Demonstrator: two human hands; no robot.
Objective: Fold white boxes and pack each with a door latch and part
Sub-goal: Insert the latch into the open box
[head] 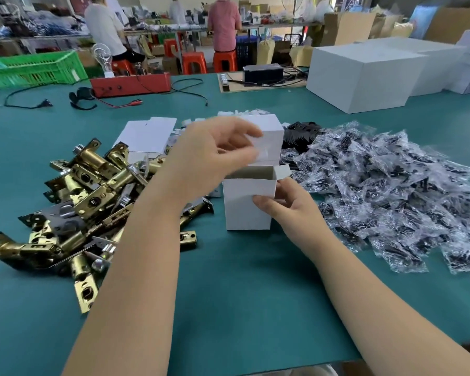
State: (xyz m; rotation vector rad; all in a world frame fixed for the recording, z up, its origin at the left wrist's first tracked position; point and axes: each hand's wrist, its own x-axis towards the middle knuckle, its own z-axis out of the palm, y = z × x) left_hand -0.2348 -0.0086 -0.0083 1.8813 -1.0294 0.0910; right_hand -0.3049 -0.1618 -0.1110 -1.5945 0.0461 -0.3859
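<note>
A: Where can hands pass on the desk (244,289)?

B: Along the near edge there is bare green surface. The latch pile (73,207) blocks the left side, the heap of bagged parts (385,196) the right.

A: And between them?

B: The open white box (247,204) stands upright there, with flat box blanks (147,137) behind. Big white cartons (364,77) fill the far right corner.

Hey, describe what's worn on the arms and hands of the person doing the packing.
Nothing is worn as far as the view shows: the left hand and right hand are gloveless, without visible rings, watch or bracelets. Both forearms show no sleeves all the way to the picture's lower edge.
</note>
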